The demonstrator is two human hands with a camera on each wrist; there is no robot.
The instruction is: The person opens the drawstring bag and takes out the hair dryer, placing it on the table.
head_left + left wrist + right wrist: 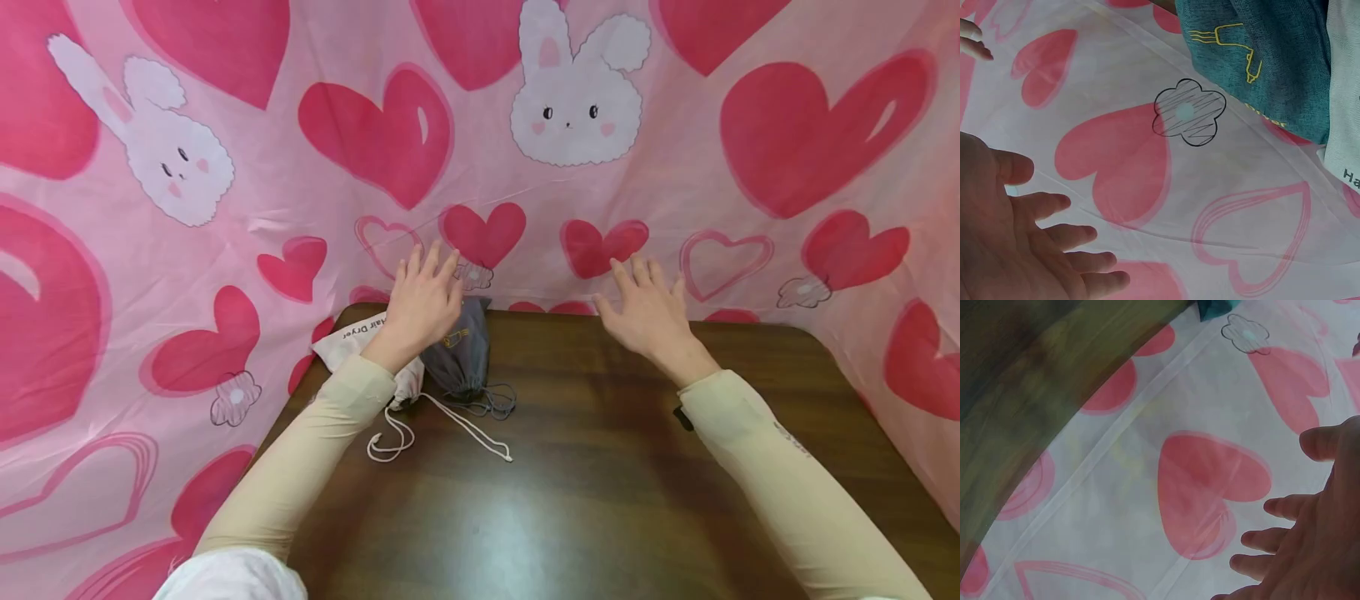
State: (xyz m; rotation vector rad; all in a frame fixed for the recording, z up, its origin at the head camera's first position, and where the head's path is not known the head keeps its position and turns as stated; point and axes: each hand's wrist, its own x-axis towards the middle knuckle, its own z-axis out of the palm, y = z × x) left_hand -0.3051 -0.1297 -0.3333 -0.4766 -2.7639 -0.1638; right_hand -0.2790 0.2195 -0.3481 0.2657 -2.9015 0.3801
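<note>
My left hand [425, 300] hovers with spread fingers over two drawstring bags at the back left of the table. One is a white bag [408, 385] lettered "Hair Dryer", partly hidden under my wrist. Beside it lies a dark grey bag [468, 350] with a yellow hair dryer outline, plainer in the left wrist view on the bag's cloth [1272, 69]. Farther right, my right hand [648, 312] is held in the air above the table's back part, fingers apart. Neither hand holds anything.
The dark wooden table [585, 467] runs up to a pink cloth [480, 175] with hearts and rabbits, which surrounds its back and sides. White cords [472, 429] trail forward from the white bag, and grey cords [498, 404] curl by the grey one.
</note>
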